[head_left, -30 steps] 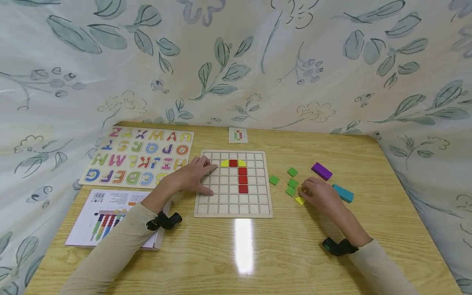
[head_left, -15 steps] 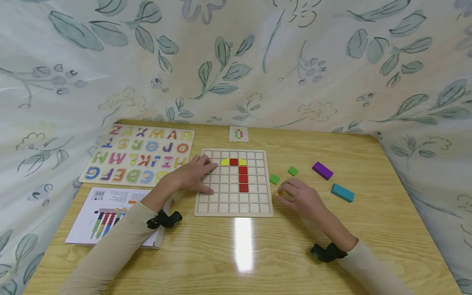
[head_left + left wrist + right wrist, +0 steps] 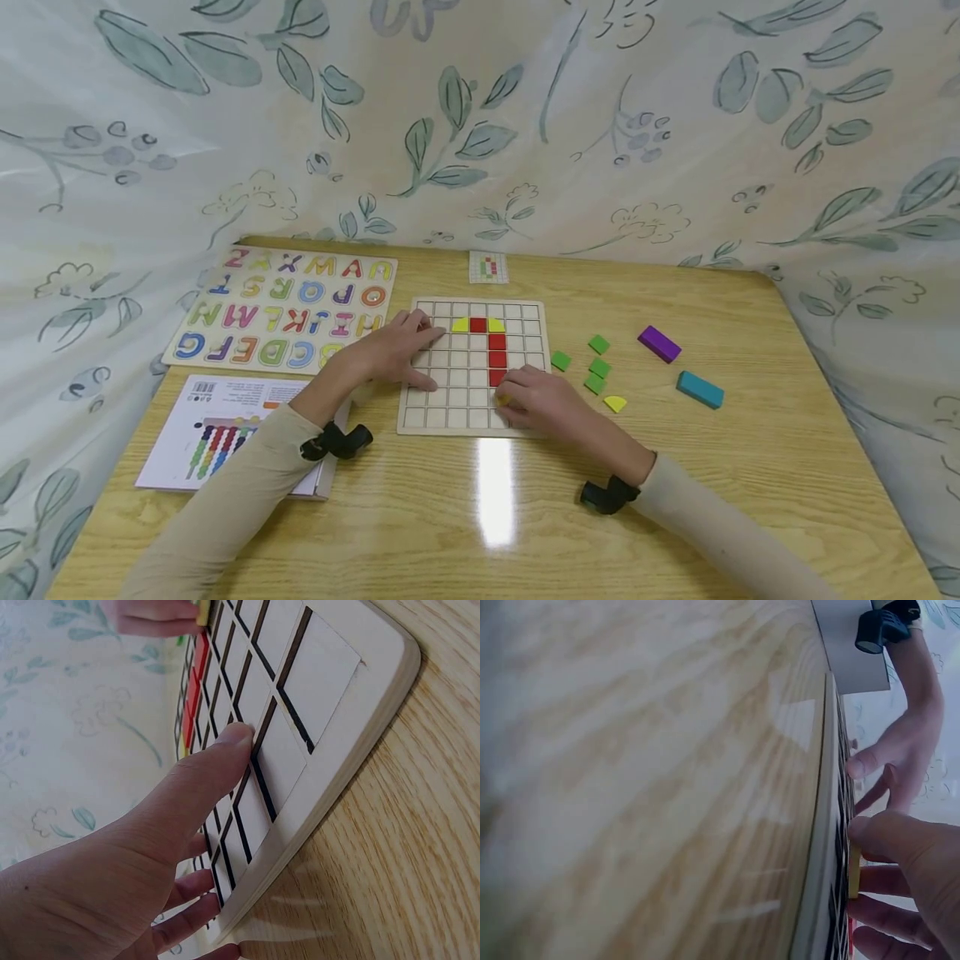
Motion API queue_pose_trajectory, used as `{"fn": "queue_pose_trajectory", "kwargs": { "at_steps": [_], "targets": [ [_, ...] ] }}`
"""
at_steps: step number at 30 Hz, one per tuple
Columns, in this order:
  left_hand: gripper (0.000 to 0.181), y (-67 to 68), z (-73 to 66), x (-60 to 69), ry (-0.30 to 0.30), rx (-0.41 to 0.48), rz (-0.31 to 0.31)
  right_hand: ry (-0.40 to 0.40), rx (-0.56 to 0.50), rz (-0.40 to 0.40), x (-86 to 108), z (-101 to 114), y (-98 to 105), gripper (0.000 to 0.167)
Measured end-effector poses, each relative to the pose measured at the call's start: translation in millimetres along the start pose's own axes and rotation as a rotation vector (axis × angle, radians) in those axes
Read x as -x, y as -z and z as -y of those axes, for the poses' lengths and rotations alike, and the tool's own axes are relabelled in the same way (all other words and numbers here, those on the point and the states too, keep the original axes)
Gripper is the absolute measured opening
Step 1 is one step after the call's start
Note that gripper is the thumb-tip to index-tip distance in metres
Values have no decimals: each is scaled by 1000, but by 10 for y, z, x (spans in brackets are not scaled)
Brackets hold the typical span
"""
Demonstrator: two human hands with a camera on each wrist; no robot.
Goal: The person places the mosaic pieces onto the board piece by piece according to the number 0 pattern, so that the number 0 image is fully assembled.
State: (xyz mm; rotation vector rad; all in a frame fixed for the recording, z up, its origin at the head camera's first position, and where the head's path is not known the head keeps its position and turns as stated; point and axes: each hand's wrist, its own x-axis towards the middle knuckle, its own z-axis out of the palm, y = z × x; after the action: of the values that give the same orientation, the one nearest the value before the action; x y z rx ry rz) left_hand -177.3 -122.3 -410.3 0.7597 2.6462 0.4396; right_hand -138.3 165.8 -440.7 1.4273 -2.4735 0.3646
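A wooden grid board lies in the middle of the table. Several red squares form a column in it, topped by a red square between two yellow quarter-circles. My right hand is over the lower right of the grid and pinches a thin yellow piece, seen edge-on in the right wrist view; its full outline is hidden by the fingers. My left hand rests on the board's left side with thumb and fingers spread. In the left wrist view the thumb touches the grid.
Several green squares, a yellow quarter-circle, a purple block and a teal block lie right of the board. A small pattern card is behind it. Leftward are an alphabet puzzle and a box.
My right hand has carried the yellow piece left from beside the green squares onto the grid, uncovering those squares and a loose yellow quarter-circle. The left hand stays in place.
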Motion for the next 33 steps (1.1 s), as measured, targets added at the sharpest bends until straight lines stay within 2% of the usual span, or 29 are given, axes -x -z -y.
{"fn": "queue_pose_trajectory", "kwargs": {
  "at_steps": [8,13,16,21,33],
  "targets": [
    [88,-2,10,-24,-7,-8,-2,3,-9,-5,-12,18,-32,9],
    [88,-2,4,-26,-8,-6,-1,-13,-58,73,-6,7,34,13],
    [88,1,-4,-23,-2,-3,2,5,-48,107,-14,-5,44,13],
    [88,2,4,-20,0,-3,3,24,-22,104,-51,13,38,13],
    [88,3,13,-29,-16,-17,0,-107,-46,124,-93,56,41,15]
  ]
}}
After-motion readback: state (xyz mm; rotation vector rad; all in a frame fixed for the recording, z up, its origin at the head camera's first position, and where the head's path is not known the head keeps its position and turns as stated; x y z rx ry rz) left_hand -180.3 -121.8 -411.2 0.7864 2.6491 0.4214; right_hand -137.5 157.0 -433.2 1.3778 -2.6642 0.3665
